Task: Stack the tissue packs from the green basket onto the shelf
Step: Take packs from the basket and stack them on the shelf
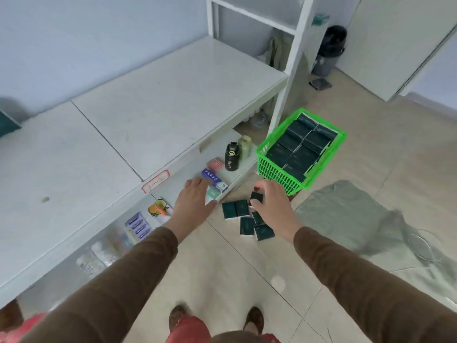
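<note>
A green basket [270, 167] stands on the floor at the shelf's right end, filled with dark green tissue packs [300, 144]. Several more dark packs [236, 209] lie scattered on the floor tiles in front of it. My right hand [273, 206] hovers over these loose packs with fingers spread and relaxed, holding nothing; one pack [256, 196] lies just under its fingertips. My left hand [194, 204] reaches flat toward the lower shelf [237, 178] edge, fingers straight, empty. The white upper shelf [153, 112] top is bare.
The lower shelf holds a black bottle [232, 157], a pale green bottle [245, 146], a purple box [214, 180], a pink pack [215, 164] and packaged goods further left. A grey cloth [351, 219] lies on the floor at right. A black bin [330, 50] stands far back.
</note>
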Available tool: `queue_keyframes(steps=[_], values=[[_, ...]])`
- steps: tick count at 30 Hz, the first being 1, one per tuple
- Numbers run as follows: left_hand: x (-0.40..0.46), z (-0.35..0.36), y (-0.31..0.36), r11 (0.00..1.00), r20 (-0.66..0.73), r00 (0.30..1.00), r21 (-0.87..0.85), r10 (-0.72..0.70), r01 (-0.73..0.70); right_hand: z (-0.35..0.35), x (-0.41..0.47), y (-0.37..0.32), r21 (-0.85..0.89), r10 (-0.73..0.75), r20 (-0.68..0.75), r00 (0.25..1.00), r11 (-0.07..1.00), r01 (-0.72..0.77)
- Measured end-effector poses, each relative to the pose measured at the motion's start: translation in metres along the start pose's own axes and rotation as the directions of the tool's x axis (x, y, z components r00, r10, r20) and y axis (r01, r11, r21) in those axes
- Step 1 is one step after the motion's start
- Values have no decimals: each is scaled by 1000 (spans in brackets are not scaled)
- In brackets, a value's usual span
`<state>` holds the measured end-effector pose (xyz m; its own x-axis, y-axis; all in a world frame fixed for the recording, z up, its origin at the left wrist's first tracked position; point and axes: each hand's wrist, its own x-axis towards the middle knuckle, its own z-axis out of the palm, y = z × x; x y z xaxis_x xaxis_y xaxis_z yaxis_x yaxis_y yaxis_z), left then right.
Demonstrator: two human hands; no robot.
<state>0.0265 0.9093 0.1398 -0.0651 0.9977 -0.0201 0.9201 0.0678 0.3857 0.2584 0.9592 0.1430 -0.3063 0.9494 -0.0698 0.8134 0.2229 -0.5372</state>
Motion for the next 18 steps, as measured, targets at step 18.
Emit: queue_keyframes(steps=[18], values=[[307,144,128,996,305,949,-27,85,-81,-65,239,238,125,383,163,909,906,-404]])
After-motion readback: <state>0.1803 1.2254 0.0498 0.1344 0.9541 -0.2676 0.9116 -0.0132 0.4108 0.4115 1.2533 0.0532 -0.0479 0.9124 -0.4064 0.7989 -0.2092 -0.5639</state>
